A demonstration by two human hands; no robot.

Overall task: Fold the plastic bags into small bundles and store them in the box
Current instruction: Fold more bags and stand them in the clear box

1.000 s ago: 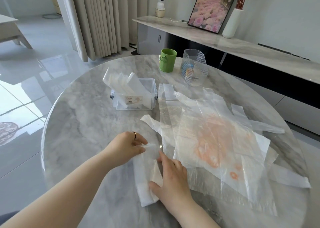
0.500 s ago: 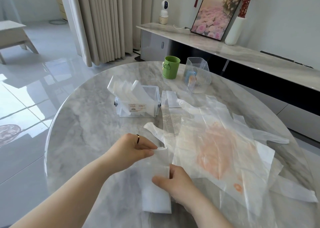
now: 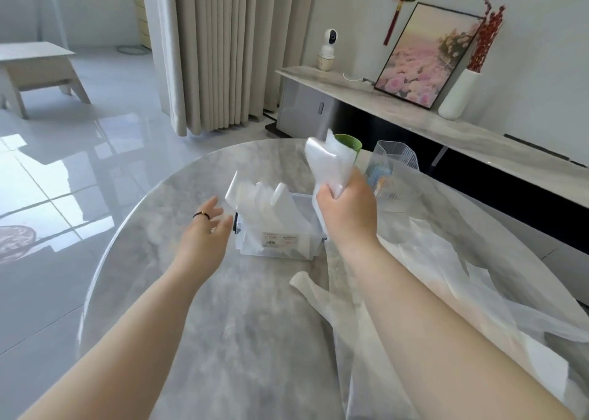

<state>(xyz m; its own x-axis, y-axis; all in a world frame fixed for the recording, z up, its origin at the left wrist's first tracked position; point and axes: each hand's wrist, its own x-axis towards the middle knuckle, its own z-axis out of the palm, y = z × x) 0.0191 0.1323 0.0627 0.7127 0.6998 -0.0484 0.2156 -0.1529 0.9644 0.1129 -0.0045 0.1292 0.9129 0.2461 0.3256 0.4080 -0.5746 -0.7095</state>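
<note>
Left hand (image 3: 207, 228) beside box (image 3: 280, 244), fingers spread, holding nothing. Box on bench (image 3: 159, 292), already crowded with bundles. Right hand (image 3: 347, 209) above box, fingers clenched round folded bag (image 3: 331, 164). Risk: slippery fold springs open on release; unfolded bags (image 3: 446, 276) wait at right.

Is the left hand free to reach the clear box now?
Probably yes: the left hand is open, empty, and hovers beside the left end of the clear box; nothing lies between.
</note>
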